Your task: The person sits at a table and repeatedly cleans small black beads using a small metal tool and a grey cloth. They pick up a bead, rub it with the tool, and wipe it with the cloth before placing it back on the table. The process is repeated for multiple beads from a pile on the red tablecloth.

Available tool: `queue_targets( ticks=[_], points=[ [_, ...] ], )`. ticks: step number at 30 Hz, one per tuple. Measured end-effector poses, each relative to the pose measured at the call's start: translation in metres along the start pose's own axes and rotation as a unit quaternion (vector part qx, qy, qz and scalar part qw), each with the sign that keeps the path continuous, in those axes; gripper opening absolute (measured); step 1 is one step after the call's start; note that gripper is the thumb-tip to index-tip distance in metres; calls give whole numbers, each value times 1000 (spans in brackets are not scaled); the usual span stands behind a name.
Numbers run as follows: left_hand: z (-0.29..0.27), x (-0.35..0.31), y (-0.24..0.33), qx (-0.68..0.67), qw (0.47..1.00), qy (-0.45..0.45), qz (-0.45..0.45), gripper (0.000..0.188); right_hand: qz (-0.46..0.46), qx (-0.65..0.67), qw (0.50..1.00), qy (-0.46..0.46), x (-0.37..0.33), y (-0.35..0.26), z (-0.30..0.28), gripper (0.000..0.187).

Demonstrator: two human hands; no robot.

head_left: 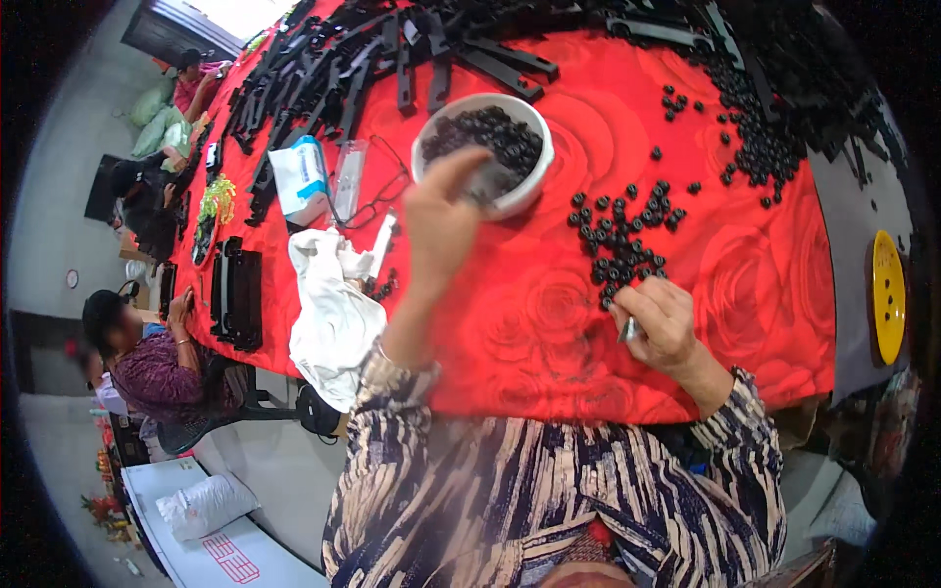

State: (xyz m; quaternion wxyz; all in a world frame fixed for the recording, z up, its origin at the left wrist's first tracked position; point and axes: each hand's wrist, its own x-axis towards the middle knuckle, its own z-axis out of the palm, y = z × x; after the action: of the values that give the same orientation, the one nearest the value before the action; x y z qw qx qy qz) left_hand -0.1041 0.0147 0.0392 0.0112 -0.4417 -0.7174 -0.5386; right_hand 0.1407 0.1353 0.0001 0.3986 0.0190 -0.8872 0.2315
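My left hand (439,230) is over the near left rim of a white bowl (542,181) filled with small black round parts (500,132). Motion smears its fingers, and a greyish blur at their tips cannot be made out. On the red cloth, my right hand (663,321) is closed around a small silvery metal piece (630,331), of which only one end shows. Just beyond its fingertips lies a loose cluster of black ring-shaped parts (627,235), like little wheels with a hole in the middle.
Long black plastic strips (392,64) pile along the far side. More black rings (760,147) heap at far right. A white cloth (333,314), eyeglasses (372,201) and a blue-white box (299,181) lie left. A yellow plate (888,299) is right. Other people (157,353) sit left.
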Motion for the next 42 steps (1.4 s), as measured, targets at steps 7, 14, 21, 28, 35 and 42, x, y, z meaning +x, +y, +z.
queue_targets(
  ticks=[7, 14, 21, 28, 35, 42],
  points=[
    [14, -3, 24, 68, 991, -10, 118, 20, 26, -15, 1000, 4, 0, 7, -4, 18],
    [54, -44, 13, 48, 975, -217, 13, 15, 38, -9, 999, 0, 2, 12, 0, 19],
    [85, -42, 7, 101, 964, -220, -107, 28, 60, -23, 998, -4, 2, 17, -6, 19],
    [84, -46, 18, 102, 967, -230, -39, 27, 54, -8, 998, -13, 4, 16, -7, 20],
    [60, -68, 35, -343, 860, -260, -274, 21, 127, 93, 987, -25, 4, 7, -10, 23],
    [52, -73, 39, -450, 700, -392, -391, 19, 136, 298, 939, -108, 8, 11, -14, 28]
  ],
)
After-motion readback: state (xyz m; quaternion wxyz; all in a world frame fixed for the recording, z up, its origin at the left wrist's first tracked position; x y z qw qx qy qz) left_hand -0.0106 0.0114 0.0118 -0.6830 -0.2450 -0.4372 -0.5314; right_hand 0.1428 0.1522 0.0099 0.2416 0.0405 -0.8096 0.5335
